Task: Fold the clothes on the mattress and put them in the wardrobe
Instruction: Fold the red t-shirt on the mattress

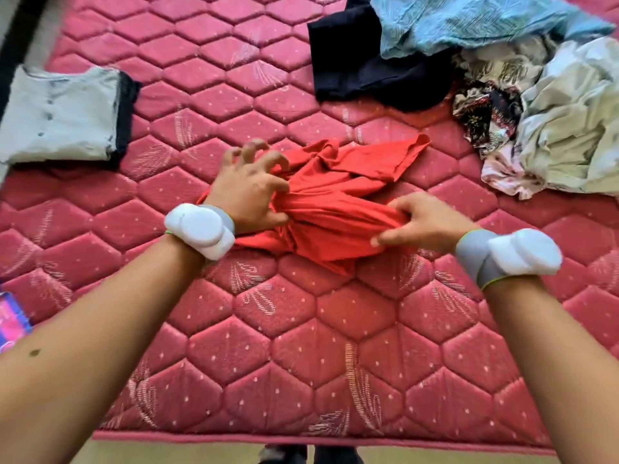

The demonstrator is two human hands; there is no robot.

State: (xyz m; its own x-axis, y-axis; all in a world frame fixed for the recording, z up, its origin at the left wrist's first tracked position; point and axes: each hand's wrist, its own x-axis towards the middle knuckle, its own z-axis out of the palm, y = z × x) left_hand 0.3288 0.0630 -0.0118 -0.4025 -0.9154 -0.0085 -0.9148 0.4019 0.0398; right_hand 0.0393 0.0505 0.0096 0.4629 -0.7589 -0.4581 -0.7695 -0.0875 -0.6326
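Crumpled red cloth garment [338,199] lies bunched on quilted pink mattress [268,346]; left hand [249,189] claws into it with curled fingers, right hand [423,221] pinches its edge.

Your red quilted mattress [301,346] carries a crumpled red garment [335,202] mid-bed, a folded grey shirt [60,112] at its left edge, and a clothes heap [502,78] at its far right corner.
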